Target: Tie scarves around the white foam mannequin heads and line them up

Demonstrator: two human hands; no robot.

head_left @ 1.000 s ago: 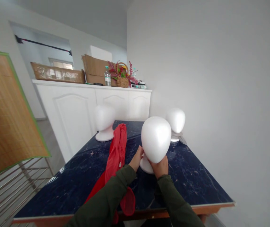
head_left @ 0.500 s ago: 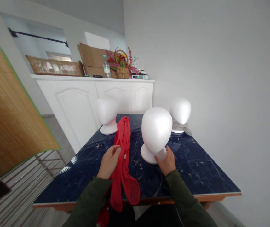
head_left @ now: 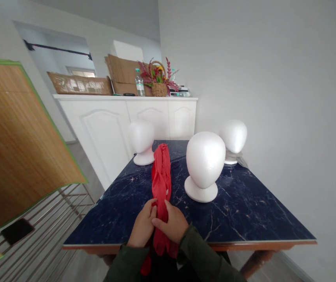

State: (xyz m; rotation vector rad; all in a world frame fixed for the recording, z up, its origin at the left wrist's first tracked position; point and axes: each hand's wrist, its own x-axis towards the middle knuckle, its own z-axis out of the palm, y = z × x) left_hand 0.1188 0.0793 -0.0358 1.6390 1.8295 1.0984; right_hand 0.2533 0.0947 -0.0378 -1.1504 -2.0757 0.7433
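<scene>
A long red scarf (head_left: 162, 168) lies lengthwise on the dark blue marbled table (head_left: 238, 211), its near end hanging over the front edge. My left hand (head_left: 144, 222) is closed on the scarf's left side, fingers curled at the cloth. From the right, my right hand (head_left: 171, 222) grips the same stretch, thumb and fingers around the fabric. Just right of the scarf stands a white foam mannequin head (head_left: 205, 160) on a round base, touched by neither hand. A second foam head (head_left: 142, 139) is at the back left, and a third foam head (head_left: 234, 137) at the back right.
Behind the table is a white cabinet (head_left: 103, 129) with cardboard boxes, a water bottle (head_left: 140, 83) and a flower basket (head_left: 159, 89) on top. To the left, a metal rack (head_left: 70, 211) carries a bamboo mat (head_left: 23, 149) and a black phone (head_left: 17, 231). A grey wall runs along the right.
My right hand has left the front foam head's base and moved left onto the scarf. My left hand has come lower and closer to it. The scarf's near part is now gathered together.
</scene>
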